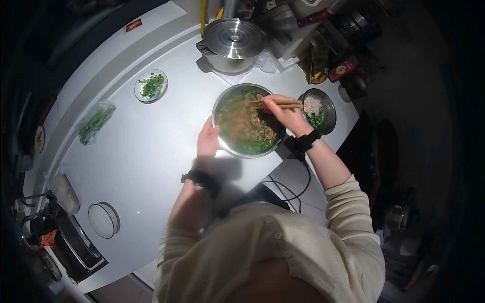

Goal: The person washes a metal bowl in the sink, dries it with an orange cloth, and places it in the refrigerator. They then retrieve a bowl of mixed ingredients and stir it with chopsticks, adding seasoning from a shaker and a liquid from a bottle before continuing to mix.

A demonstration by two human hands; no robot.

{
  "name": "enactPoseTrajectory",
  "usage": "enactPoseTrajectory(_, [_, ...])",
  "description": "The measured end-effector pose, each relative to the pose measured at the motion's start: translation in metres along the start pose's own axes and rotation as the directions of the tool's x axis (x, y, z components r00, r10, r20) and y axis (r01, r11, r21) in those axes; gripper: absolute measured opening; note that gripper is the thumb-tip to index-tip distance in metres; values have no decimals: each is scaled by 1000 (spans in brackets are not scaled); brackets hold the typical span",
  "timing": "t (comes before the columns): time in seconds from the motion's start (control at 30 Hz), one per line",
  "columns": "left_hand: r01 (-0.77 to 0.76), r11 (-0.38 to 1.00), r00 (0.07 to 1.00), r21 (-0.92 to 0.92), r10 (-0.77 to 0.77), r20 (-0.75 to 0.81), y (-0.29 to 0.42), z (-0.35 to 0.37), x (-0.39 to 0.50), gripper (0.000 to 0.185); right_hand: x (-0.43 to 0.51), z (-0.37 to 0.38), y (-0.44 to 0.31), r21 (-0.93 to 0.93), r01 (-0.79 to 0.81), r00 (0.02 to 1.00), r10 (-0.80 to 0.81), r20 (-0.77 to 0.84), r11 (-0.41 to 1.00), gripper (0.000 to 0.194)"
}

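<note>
A large metal mixing bowl (224, 146) stands on the white counter before me, with a blurred mix of chopped greens and what looks like ground meat (261, 130) in it. My left hand (208, 137) grips the bowl's left rim, thumb over the edge. Wooden chopsticks (290, 104) are held in my right hand (287, 113) over the bowl's right side; their tips reach into the mix. Just to the right of that hand is a smaller metal bowl (330, 113), holding a pale minced food (313, 105) and chopped greens (315, 119).
A lidded metal pot (231, 62) stands behind the mixing bowl. Leftward on the counter (151, 159) are a plate of chopped greens (152, 86), bagged green vegetables (96, 123) and a glass bowl (102, 219). The sink (77, 242) is at lower left. A black cable (308, 178) hangs near my right forearm.
</note>
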State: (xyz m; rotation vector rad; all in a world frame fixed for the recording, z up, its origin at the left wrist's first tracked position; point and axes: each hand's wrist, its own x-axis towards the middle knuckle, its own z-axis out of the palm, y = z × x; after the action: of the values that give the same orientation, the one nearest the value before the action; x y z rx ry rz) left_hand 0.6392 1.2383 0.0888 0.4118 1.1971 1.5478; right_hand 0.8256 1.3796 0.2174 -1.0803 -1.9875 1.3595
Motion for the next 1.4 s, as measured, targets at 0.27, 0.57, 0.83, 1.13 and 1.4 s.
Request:
enactPoseTrajectory(0.27, [34, 998, 998, 45, -32, -47, 10, 9, -10, 45, -26, -6, 16, -200, -88, 995, 96, 27, 976, 23])
enactPoseTrajectory(0.57, [44, 996, 995, 76, -37, -90, 6, -2, -16, 49, -51, -7, 10, -4, -92, 990, 91, -104, 996, 20])
enactPoseTrajectory(0.83, [-43, 991, 996, 128, 52, -69, -4, 24, -55, 62, -29, 11, 29, -10, -145, 979, 145, 140, 989, 20])
enactPoseTrajectory(1.13, [32, 993, 993, -114, -45, -108, 20, 16, -42, 60, -29, 7, 4, -275, 438, 891, -371, 263, 856, 14])
enactPoseTrajectory(1.4, [33, 999, 997, 25, -31, -67, 13, 0, -27, 58, -15, -12, 26, -117, 96, 994, -90, 54, 988, 19])
